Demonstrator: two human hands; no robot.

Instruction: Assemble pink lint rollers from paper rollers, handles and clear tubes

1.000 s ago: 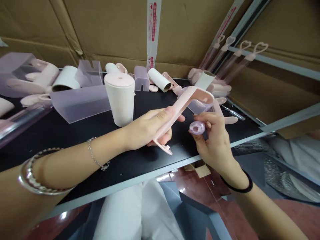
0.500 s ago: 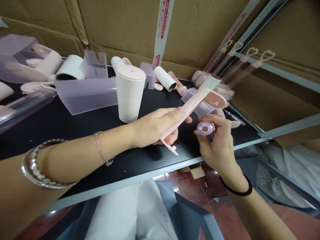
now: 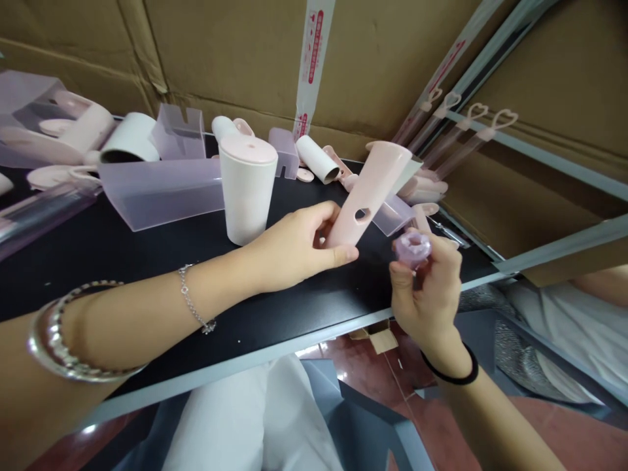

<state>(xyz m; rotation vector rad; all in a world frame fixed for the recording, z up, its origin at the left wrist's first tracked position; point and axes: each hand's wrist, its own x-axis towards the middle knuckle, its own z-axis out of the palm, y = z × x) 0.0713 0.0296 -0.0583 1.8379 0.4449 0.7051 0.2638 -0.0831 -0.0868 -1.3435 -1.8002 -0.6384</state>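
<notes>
My left hand [image 3: 314,245] grips the lower end of a pale pink curved plastic piece [image 3: 375,183]. That piece leans up to the right, and a round hole shows in its face. Just right of it, my right hand [image 3: 429,288] is closed round a small translucent purple ring-shaped part [image 3: 413,248], its hollow end facing me. The two parts are apart. Left of the pink piece, a white tapered cup [image 3: 248,196] with a pink lid stands upright on the black tabletop [image 3: 196,307].
Purple translucent panels [image 3: 167,190], white tubes [image 3: 316,159] and pink pieces lie along the back and left of the table. Clear rods with heart-shaped loops [image 3: 504,119] lean at the right by a metal frame. Cardboard [image 3: 235,59] lines the back.
My left hand has turned the pink piece, so its holed face now shows instead of its edge. The purple part has tilted slightly in my right hand. The view has shifted a little.
</notes>
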